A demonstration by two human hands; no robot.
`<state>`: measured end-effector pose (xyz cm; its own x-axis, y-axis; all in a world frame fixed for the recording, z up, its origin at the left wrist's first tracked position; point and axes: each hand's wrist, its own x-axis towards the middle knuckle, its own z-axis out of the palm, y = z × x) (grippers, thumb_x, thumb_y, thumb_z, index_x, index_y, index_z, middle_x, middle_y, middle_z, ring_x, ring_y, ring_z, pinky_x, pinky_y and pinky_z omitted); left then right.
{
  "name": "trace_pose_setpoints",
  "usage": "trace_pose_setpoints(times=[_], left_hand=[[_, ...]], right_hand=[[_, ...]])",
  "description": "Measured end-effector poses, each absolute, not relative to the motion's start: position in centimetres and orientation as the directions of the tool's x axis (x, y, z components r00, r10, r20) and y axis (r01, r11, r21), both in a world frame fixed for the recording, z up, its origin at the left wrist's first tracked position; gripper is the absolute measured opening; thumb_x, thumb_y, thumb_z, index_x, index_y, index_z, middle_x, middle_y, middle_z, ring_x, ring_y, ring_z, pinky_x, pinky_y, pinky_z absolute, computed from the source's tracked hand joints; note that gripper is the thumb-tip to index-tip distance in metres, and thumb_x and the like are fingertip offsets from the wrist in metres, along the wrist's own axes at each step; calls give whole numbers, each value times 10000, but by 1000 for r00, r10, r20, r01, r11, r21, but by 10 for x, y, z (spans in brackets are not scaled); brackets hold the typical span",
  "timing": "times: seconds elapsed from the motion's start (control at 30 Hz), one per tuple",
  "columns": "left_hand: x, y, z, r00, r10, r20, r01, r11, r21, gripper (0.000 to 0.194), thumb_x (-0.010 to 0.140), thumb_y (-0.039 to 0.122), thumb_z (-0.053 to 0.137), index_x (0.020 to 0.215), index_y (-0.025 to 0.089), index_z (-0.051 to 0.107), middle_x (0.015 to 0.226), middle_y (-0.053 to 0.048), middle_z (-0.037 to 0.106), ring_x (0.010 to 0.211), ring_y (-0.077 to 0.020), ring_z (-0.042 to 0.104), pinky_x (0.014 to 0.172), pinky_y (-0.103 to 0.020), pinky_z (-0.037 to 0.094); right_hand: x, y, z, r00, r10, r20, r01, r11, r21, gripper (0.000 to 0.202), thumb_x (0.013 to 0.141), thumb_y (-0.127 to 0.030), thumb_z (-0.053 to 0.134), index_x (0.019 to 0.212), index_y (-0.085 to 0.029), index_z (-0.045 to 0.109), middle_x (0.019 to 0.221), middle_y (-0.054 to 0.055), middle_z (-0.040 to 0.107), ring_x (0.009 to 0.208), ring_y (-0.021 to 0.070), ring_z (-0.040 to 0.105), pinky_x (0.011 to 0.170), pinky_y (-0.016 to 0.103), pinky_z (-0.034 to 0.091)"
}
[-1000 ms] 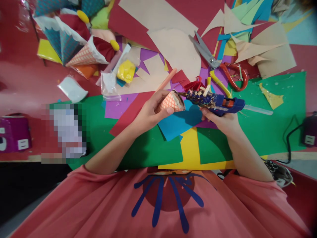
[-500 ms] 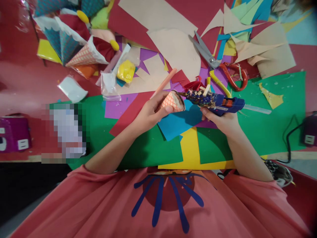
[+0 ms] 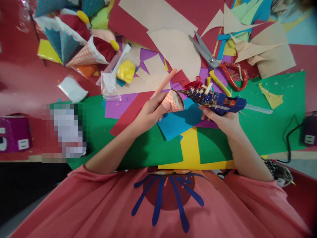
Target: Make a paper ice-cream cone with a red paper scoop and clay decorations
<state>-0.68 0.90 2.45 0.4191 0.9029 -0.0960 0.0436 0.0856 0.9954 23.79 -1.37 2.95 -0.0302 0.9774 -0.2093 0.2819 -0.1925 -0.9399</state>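
Between the fingers of my left hand (image 3: 151, 114) is a small paper cone (image 3: 174, 101) with an orange lattice pattern, its open end turned to the right. My right hand (image 3: 221, 120) is wrapped round a blue glue gun (image 3: 218, 101), which is crusted with dried glue and scraps. The gun's nozzle points left, at the upper rim of the cone; whether they touch is unclear. A clear glue stick (image 3: 260, 109) sticks out of the gun's back end. Just above my left hand lies a peach-coloured stick (image 3: 164, 82).
Large scissors (image 3: 211, 61) with red and yellow handles lie beyond the gun. Finished-looking cones (image 3: 86, 54) are piled at the upper left. Small plastic packets (image 3: 73, 89) lie nearby. Paper scraps (image 3: 269, 46) cover the upper right, and green sheets (image 3: 148, 148) lie under my arms.
The glue gun has shifted slightly to the right, and its nozzle has drawn back a little along the cone's rim. The cone has turned slightly in my left hand.
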Motion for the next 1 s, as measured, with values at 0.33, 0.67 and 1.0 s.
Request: trace_pose_setpoints(times=[0.33, 0.67, 1.0], left_hand=[[-6, 9, 25, 413, 905, -105, 35, 100, 994, 564, 855, 696, 541, 1068, 179, 608, 661, 36, 524, 410, -38, 401, 361, -181, 319], [-6, 9, 26, 406, 905, -129, 81, 105, 991, 601, 860, 723, 501, 1015, 158, 635, 650, 31, 532, 395, -39, 407, 354, -191, 320], [-6, 8, 24, 397, 905, -154, 54, 144, 988, 600, 859, 737, 484, 983, 164, 611, 602, 11, 599, 358, -52, 393, 318, -200, 250]], right_hand=[[238, -13, 31, -46, 982, -183, 356, -155, -922, 215, 732, -392, 750, 630, -247, 628, 562, 2, 677, 492, 173, 633, 560, 340, 583], [237, -13, 32, -32, 985, -168, 383, -143, -913, 238, 737, -369, 746, 590, -242, 607, 560, 4, 669, 486, 167, 616, 560, 335, 572], [238, -15, 29, -18, 984, -177, 336, -161, -928, 215, 718, -400, 763, 628, -258, 630, 574, -4, 682, 513, 190, 645, 572, 352, 597]])
